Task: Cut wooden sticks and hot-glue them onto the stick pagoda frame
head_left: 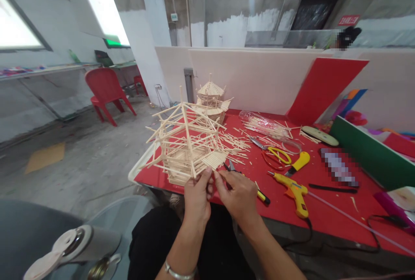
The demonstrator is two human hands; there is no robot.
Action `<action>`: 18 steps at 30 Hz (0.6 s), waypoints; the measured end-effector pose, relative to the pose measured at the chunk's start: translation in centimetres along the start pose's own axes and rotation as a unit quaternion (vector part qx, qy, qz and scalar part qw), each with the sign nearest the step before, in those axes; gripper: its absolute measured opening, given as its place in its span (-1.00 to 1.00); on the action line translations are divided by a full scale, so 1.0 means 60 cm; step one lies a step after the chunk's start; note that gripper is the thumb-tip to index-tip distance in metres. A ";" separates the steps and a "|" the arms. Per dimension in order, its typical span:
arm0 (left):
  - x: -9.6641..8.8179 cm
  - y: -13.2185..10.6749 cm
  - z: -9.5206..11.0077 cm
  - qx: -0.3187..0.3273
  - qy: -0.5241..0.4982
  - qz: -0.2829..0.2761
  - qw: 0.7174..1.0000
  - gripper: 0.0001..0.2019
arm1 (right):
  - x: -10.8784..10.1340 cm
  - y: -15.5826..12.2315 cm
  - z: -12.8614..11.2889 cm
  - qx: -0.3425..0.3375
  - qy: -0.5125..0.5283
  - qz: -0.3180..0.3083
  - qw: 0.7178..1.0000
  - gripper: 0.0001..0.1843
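Observation:
A pagoda-like frame of pale wooden sticks stands at the near left edge of the red table, with an open roof of slanting sticks. My left hand is at its front corner, thumb and fingers closed in a pinch. Close beside it, my right hand is closed too, its thumb and fingertips almost meeting the left ones. What lies between the fingertips is too small to make out. Behind the frame rises a smaller stick pagoda with a pointed roof. Loose sticks lie scattered right of the frame.
On the red table are yellow-handled scissors, a yellow utility knife, a yellow glue gun with its cord, and a plastic bag of sticks. A green board stands at the right. A white bottle is at lower left.

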State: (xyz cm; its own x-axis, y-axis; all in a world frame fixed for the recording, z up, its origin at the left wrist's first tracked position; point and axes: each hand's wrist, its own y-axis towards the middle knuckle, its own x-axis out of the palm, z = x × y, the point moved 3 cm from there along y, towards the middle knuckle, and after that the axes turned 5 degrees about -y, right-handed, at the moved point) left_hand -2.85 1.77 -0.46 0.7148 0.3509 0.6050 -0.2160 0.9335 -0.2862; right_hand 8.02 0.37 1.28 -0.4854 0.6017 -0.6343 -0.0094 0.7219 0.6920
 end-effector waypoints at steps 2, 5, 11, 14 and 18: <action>-0.001 0.000 0.000 0.000 0.001 -0.003 1.000 -0.66 | 0.000 0.000 0.000 0.002 0.002 -0.003 1.000 -0.80; -0.001 0.002 0.000 -0.001 0.002 -0.003 1.000 -0.66 | 0.001 0.000 0.001 0.002 0.003 -0.007 1.000 -0.81; -0.015 -0.002 -0.006 0.045 0.048 0.008 0.998 -0.72 | 0.004 0.000 0.002 0.002 0.030 -0.008 1.000 -0.84; -0.031 -0.027 0.003 0.190 0.191 -0.013 0.963 -0.84 | 0.005 0.003 0.001 -0.004 0.075 -0.013 0.997 -0.84; -0.038 -0.085 0.032 0.426 0.388 -0.081 0.813 -0.90 | -0.018 0.003 0.003 -0.014 0.140 0.001 0.990 -0.86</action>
State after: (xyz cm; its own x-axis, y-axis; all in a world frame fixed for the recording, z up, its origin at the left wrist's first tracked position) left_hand -4.66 -3.67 1.03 0.9127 0.3751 -0.1622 -0.2237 0.7907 0.5699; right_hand 8.73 -0.07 2.05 -0.7089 0.4819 -0.5150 -0.0311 0.7081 0.7054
